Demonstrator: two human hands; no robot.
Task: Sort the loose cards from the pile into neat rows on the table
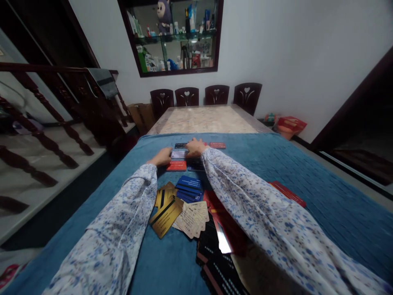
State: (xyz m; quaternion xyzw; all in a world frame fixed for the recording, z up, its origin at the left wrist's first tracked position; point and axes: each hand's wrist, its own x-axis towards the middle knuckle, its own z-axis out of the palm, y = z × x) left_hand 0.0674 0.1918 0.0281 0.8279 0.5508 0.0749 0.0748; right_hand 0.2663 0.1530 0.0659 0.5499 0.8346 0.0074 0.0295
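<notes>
A pale card (179, 155) is lying flat on a blue cloth (245, 152), set between the person's two hands. Like a bank card in look, it is probably light and stiff, smooth enough to slide and hard to break; thin as it seems, it is likely best taken by its short ends, with a fingertip lifting one edge off the soft cloth.

The left hand (162, 157) is resting at the card's left end, fingers loosely bent; the right hand (195, 148) is arching over its right end, fingers curving down. Whether either is pinching the card, one cannot tell, as the fingertips are partly hidden.

Just beyond, a black card (180, 145) and a red card (218, 145) are lying in a row; on the near side, an orange-red card (177, 166) and a dark card (195, 167) are lying side by side. Closer to the wearer, blue cards (188, 186), gold cards (167, 217), cream cards (193, 218) and black cards (224, 270) are spreading in overlapping fans beneath flower-patterned sleeves (101, 241). Four chairs (187, 97) are standing beyond the table (205, 119).
</notes>
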